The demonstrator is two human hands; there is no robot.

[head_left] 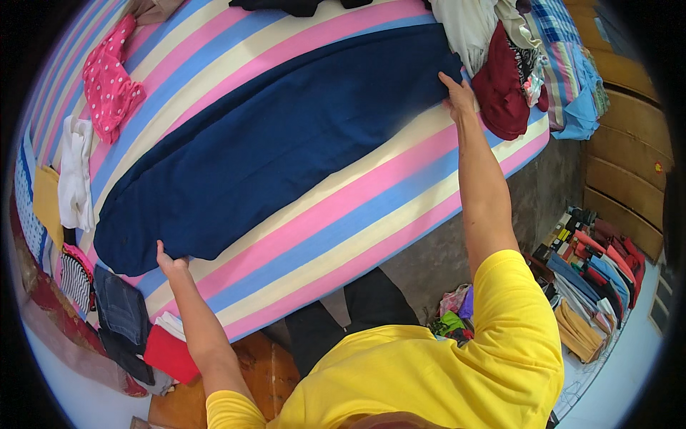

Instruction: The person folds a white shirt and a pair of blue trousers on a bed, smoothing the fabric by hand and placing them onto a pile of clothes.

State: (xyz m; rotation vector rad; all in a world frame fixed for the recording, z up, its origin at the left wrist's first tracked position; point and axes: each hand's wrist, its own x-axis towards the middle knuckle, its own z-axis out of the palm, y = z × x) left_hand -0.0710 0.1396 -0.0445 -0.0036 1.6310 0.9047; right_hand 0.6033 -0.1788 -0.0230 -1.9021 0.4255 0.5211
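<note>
A long navy blue garment (279, 143), perhaps trousers doubled lengthwise, lies spread slantwise across the bed; its exact kind I cannot tell. At its lower left edge my left hand (173, 266) touches the cloth with stretched fingers. My right hand (459, 94) rests at the far right end, fingers apart, against the corner of the same garment. The cloth lies mostly flat between the two, with a ridge along its far side. Beside my right hand is a dark red garment (503, 93).
The bed has a striped sheet (343, 222). A pink dotted cloth (111, 86), white folded cloth (75, 171), folded jeans (123, 304) and a red folded cloth (169, 354) lie at left. Clothes pile up at the far right. A rack of folded clothes (593, 279) stands right of me.
</note>
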